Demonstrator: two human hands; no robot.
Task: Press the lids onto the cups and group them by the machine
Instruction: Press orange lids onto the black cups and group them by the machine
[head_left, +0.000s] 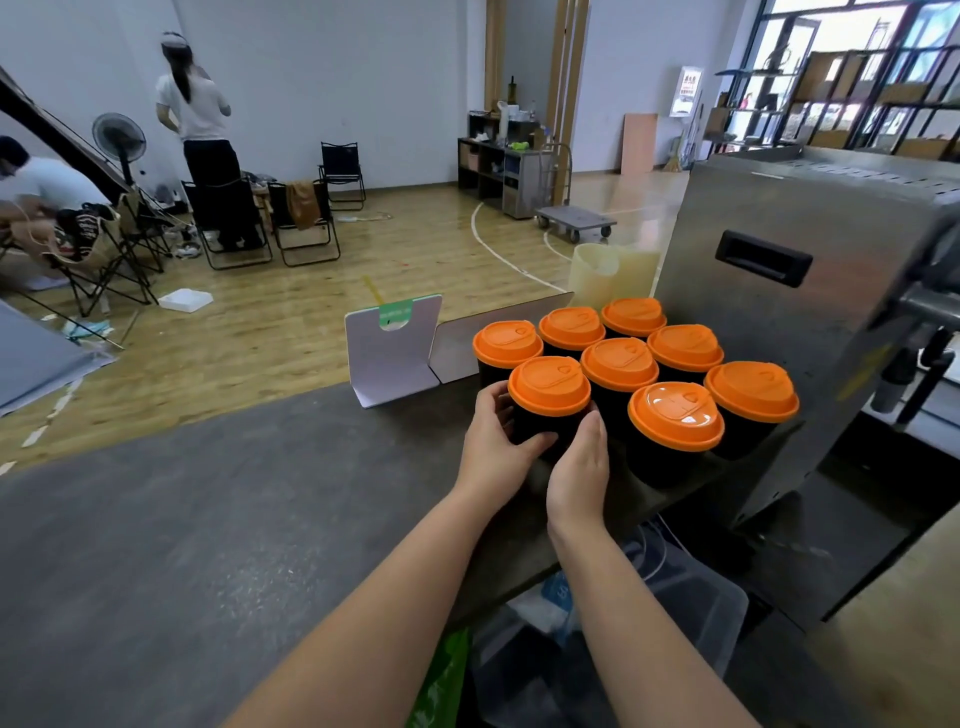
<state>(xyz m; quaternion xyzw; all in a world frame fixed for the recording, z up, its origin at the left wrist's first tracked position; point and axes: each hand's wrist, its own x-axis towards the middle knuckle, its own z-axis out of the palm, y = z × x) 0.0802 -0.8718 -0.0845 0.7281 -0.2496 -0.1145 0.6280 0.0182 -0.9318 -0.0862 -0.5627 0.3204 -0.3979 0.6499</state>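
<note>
Several black cups with orange lids stand packed together on the dark grey counter (182, 519), right beside the steel machine (753, 322). The front-left cup (545, 415) carries its orange lid (549, 385) and sits between both my hands. My left hand (493, 436) curls round its left side, thumb across the front. My right hand (582, 462) cups its right side with the fingers against the black wall. A neighbouring cup with a glossy lid (675, 415) stands just right of my right hand.
A white folded card stand (392, 348) and a grey panel (467, 338) stand behind the cups. Pale plastic containers (597, 273) sit at the machine's far corner. A clear bin (675, 597) lies below the counter edge. People and folding chairs occupy the far floor.
</note>
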